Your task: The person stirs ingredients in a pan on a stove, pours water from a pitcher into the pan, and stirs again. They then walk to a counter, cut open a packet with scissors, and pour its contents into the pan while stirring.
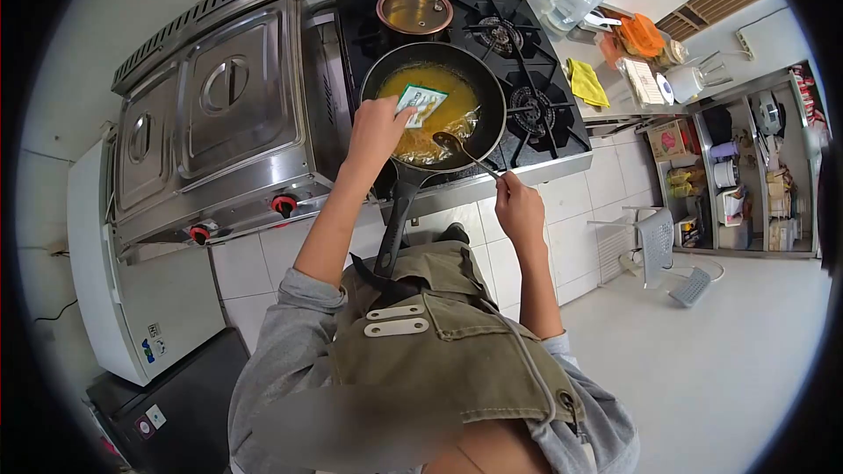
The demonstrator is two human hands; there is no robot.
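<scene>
A black frying pan stands on the stove with yellowish liquid bubbling in it. Over the pan, my left hand is closed on a small green-and-white packet, tilted above the liquid. My right hand grips the handle of a dark spoon, whose bowl dips into the liquid near the pan's right side. The pan's long handle points toward my apron, with no hand on it.
Behind the pan sits a lidded copper-coloured pot. Bare burners lie to the right, beside a counter with a yellow cloth. A steel unit with lids adjoins on the left. Shelves and a grey step stool stand at right.
</scene>
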